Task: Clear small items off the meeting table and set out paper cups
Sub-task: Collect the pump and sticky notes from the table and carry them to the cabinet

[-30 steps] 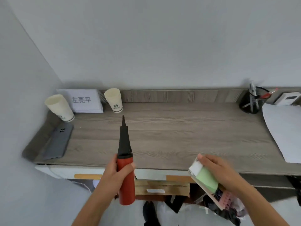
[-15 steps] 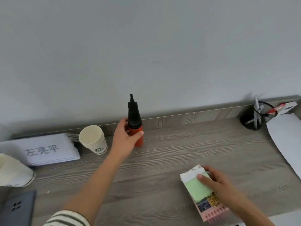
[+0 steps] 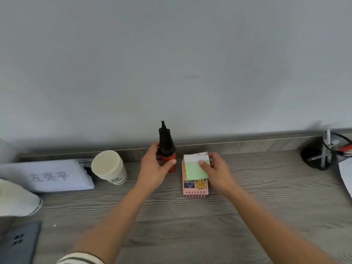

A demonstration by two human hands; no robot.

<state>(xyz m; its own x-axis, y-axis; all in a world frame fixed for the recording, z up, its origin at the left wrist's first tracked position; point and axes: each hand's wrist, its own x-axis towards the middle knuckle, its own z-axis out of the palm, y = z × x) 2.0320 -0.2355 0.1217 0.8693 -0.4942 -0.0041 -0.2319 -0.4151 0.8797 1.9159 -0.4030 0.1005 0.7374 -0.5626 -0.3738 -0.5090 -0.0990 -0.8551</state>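
- The grey wood-grain table runs the full width of the view against a plain grey wall, with a low raised lip along its back edge.
- A white folded name card with three printed characters lies flat at the left, a stack of similar sheets under it.
- A dark phone lies face-down at the near left corner.
- A black mesh pen holder with pens stands at the far right, just beside a white paper sheet.
- A pink notebook lies flat at centre, with green and white sticky notes on top.
- One paper cup stands upright beside the name card; a second paper cup, blurred, sits at the left edge.
- The left hand wraps its thumb and fingers around the red body of a red-and-black hand pump, which stands upright near the table's back lip.
- The right hand rests on the notebook's far right corner, thumb pressed on the green note, fingers curled over the edge.
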